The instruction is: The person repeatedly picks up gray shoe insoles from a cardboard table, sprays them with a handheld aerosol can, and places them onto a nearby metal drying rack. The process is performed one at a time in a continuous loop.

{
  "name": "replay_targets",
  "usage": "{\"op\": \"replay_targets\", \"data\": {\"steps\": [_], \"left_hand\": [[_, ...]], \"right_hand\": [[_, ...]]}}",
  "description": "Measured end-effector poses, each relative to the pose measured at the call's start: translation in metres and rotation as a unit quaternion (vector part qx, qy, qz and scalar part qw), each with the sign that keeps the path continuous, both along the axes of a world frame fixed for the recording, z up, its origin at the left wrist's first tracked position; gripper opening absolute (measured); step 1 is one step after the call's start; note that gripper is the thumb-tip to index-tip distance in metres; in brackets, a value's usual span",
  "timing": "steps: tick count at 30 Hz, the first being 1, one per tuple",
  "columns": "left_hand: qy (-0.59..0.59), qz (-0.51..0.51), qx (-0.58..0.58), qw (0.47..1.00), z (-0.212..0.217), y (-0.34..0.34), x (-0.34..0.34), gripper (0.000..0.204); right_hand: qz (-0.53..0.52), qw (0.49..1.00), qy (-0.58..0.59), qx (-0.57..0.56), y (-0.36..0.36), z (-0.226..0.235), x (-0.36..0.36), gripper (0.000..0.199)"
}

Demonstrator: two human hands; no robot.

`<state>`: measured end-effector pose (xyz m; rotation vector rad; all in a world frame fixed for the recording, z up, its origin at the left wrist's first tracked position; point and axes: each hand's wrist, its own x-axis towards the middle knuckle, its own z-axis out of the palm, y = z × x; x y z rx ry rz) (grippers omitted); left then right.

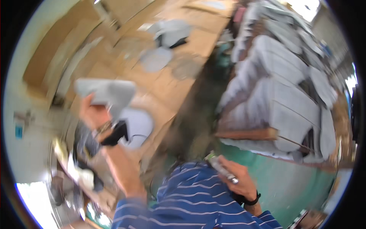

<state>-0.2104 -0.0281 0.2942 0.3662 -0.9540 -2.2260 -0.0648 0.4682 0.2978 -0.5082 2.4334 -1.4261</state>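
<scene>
My left hand is raised over the left part of the table, its fingers closed on a flat grey piece that looks like fabric or foam. Just below that piece lies a rounded pale piece with a dark curved line on it. A black band is around my left wrist. Close to my striped shirt, my right hand wraps round a slim, pale cylindrical tool with a greenish end and a metallic end; motion blur hides its exact kind.
Brown board covers the long table. Farther along it lie a round grey piece and a grey piece with a black part. On the right, a stack of grey panels has a wooden edge above the green floor.
</scene>
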Motion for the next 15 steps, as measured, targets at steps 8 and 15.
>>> {"op": "replay_targets", "data": {"steps": [8, 15], "left_hand": [[0.040, -0.107, -0.094, 0.989, 0.158, 0.121, -0.044, 0.028], [0.187, -0.560, -0.087, 0.802, 0.234, 0.319, -0.139, 0.025]], "right_hand": [[-0.009, 0.999, -0.011, 0.028, 0.053, -0.021, 0.031, 0.085], [-0.035, 0.999, -0.029, 0.012, 0.073, -0.020, 0.045, 0.085]]}}
